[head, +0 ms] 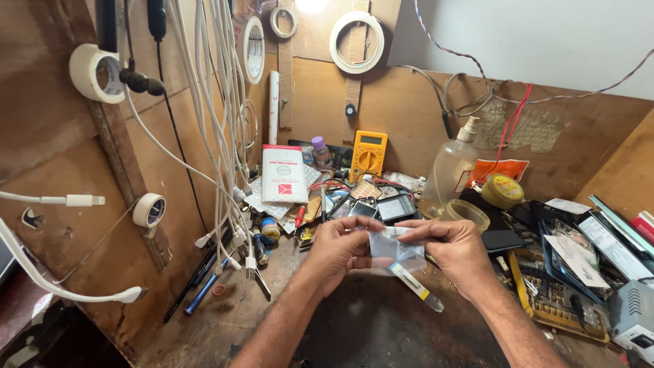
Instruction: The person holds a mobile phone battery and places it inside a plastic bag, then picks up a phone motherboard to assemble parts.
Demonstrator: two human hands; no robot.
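Clear plastic film [397, 253] sat mid-frame, pinched flat between my left hand [338, 251] and right hand [455, 251], both gripping its edges, held up so it stayed off the cluttered workbench [225, 320].

Clear glossy plastic sleeve [397, 250] (crinkled) over a rough, worn wooden bench [225, 320]; wooden wall panels [409, 102] look matt.

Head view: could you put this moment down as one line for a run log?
left hand: holds clear sachet | right hand: pinches sachet's top edge | sachet: raised over bench | behind: yellow multimeter, spray bottle
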